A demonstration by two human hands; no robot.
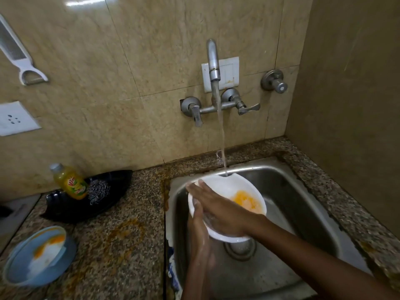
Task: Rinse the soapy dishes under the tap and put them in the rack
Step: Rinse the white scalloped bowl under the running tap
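Observation:
A white bowl [238, 185] with an orange-yellow smear inside is held tilted over the steel sink [303, 204]. Water runs from the wall tap [213, 66] onto the bowl's far rim. My left hand [200, 232] grips the bowl's near-left edge from below, wet and soapy. My right hand [218, 208] lies flat inside the bowl, fingers spread toward its left rim. A blue bowl [39, 256] with orange residue and foam sits on the counter at the far left. No rack is in view.
A black tray [65, 211] on the granite counter [121, 245] holds a yellow dish-soap bottle [71, 182] and a steel scrubber [98, 191]. Tap handles [195, 115] stick out below the spout. A peeler [26, 68] hangs on the tiled wall. The side wall stands close on the right.

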